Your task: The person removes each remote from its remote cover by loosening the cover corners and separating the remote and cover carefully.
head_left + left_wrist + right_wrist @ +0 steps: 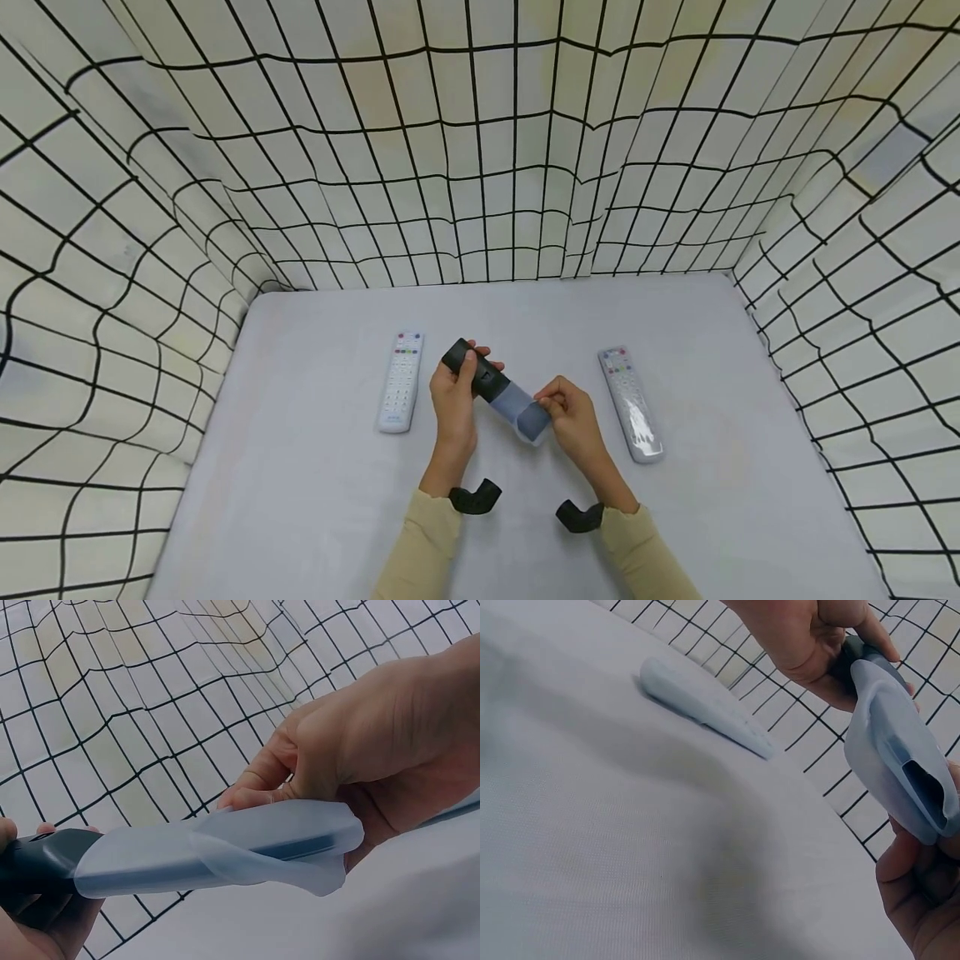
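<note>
My left hand (453, 406) grips the bare upper end of a black remote control (486, 377), its thumb along the top. A translucent, bluish sleeve (510, 403) covers the lower part of the remote, which slants down to the right. With thumb and fingertips, my right hand (573, 419) pinches the sleeve's edge near its lower end. In the left wrist view the sleeve's loose end (315, 855) is folded and gapes around the remote. The sleeve's mouth (922, 787) faces the right wrist camera, with dark plastic visible inside.
A white remote (401, 383) with several buttons lies left of my hands on the white table (315, 500). Another white remote (632, 406), glossy as if wrapped, lies to the right. Black-gridded netting walls (495, 167) stand behind and at both sides.
</note>
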The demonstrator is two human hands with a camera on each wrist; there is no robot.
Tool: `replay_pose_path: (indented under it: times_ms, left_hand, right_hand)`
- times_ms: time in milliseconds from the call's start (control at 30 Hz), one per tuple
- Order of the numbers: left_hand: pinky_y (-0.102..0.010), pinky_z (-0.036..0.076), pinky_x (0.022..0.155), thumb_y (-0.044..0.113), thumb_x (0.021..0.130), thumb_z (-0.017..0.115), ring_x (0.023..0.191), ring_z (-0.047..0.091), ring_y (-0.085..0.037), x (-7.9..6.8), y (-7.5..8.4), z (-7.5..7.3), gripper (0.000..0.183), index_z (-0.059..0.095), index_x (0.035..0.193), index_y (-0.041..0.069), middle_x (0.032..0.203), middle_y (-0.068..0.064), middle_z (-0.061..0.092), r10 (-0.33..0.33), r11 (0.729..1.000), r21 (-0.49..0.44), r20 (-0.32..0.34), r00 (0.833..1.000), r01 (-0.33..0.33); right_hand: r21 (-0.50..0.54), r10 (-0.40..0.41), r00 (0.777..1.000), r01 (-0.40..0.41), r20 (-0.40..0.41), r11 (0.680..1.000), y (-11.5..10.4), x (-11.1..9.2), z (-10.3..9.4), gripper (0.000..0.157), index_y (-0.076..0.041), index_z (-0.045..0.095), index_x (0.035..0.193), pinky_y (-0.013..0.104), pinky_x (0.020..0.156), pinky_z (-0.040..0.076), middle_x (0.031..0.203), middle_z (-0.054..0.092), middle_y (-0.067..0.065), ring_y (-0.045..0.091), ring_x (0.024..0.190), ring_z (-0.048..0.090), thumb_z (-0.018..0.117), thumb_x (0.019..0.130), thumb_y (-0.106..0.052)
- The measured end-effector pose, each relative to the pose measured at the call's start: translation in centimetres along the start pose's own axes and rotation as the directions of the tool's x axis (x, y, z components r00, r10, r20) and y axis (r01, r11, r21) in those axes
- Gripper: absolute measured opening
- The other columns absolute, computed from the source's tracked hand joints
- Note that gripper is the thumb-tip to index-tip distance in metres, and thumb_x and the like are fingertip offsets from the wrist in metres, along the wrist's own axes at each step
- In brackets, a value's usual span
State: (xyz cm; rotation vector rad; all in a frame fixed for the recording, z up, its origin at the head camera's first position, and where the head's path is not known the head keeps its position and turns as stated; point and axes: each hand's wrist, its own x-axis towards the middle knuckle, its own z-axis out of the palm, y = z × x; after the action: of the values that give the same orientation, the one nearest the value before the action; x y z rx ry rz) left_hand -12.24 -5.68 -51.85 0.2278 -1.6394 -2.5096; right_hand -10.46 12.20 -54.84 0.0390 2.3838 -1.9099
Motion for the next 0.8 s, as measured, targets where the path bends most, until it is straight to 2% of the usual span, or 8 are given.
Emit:
replay_pose_path:
  times_ms: [100, 267, 433, 600, 700, 800]
  left_hand:
    - [-0.034, 0.057, 0.091, 0.029, 0.100, 0.058, 0.090, 0.074, -0.023, -0.1, 0.2, -0.1, 0.037, 0.055, 0.127, 0.004, 0.117, -0.018, 0.065, -0.004, 1.000, 0.002, -0.005, 1.000, 0.004]
    - [-0.034, 0.057, 0.092, 0.030, 0.100, 0.057, 0.093, 0.074, -0.024, -0.1, 0.4, -0.4, 0.037, 0.055, 0.127, 0.006, 0.120, -0.020, 0.064, -0.022, 1.000, -0.005, -0.010, 1.000, 0.022]
    - [-0.033, 0.057, 0.089, 0.030, 0.101, 0.056, 0.097, 0.074, -0.025, 0.2, 0.7, -0.7, 0.040, 0.052, 0.131, 0.005, 0.125, -0.019, 0.064, -0.025, 1.000, -0.019, 0.000, 1.000, 0.025]
    - [-0.035, 0.057, 0.089, 0.033, 0.101, 0.054, 0.103, 0.072, -0.026, 0.2, 1.0, -0.9, 0.043, 0.050, 0.135, 0.007, 0.130, -0.016, 0.063, -0.031, 0.999, -0.031, 0.006, 1.000, 0.031]
    - [-0.037, 0.057, 0.091, 0.034, 0.102, 0.052, 0.105, 0.071, -0.026, -0.1, 1.1, -0.9, 0.042, 0.050, 0.135, 0.008, 0.132, -0.013, 0.062, -0.054, 0.995, -0.088, -0.042, 0.998, 0.050]
    - [-0.038, 0.056, 0.092, 0.035, 0.102, 0.052, 0.107, 0.071, -0.026, -0.5, 1.2, -0.9, 0.040, 0.049, 0.134, 0.010, 0.133, -0.012, 0.061, -0.078, 0.983, -0.172, -0.117, 0.990, 0.057]
  right_hand:
    - [0.003, 0.007, 1.000, -0.007, 0.001, 1.000, -0.1, -0.1, 0.1, 0.006, 0.002, 0.063, 0.091, 0.018, 0.053, 0.035, 0.078, 0.064, 0.017, 0.005, 0.056, 0.042, 0.059, 0.094, 0.004]
    - [0.036, 0.016, 1.000, -0.016, 0.005, 0.999, -0.1, 0.0, 0.3, 0.006, -0.001, 0.064, 0.089, 0.018, 0.053, 0.034, 0.074, 0.063, 0.007, 0.006, 0.056, 0.042, 0.061, 0.094, 0.000]
    - [0.104, 0.017, 0.992, -0.030, 0.123, 0.994, 0.0, 0.7, 0.0, 0.005, -0.003, 0.064, 0.095, 0.019, 0.061, 0.040, 0.076, 0.064, -0.002, 0.007, 0.067, 0.048, 0.061, 0.096, -0.007]
    - [0.162, 0.047, 0.976, -0.083, 0.214, 0.983, 0.1, 1.1, -0.3, 0.017, -0.008, 0.065, 0.103, 0.024, 0.068, 0.044, 0.088, 0.068, -0.003, 0.012, 0.078, 0.052, 0.064, 0.096, -0.023]
    - [0.225, 0.079, 0.968, -0.134, 0.239, 0.965, 0.2, 0.8, -0.1, 0.028, -0.010, 0.064, 0.107, 0.027, 0.074, 0.049, 0.099, 0.068, -0.002, 0.014, 0.088, 0.056, 0.062, 0.096, -0.036]
    - [0.333, 0.089, 0.967, -0.168, 0.239, 0.928, 0.3, 0.2, 0.3, 0.036, -0.009, 0.063, 0.111, 0.027, 0.078, 0.053, 0.107, 0.065, 0.000, 0.014, 0.095, 0.058, 0.057, 0.098, -0.042]
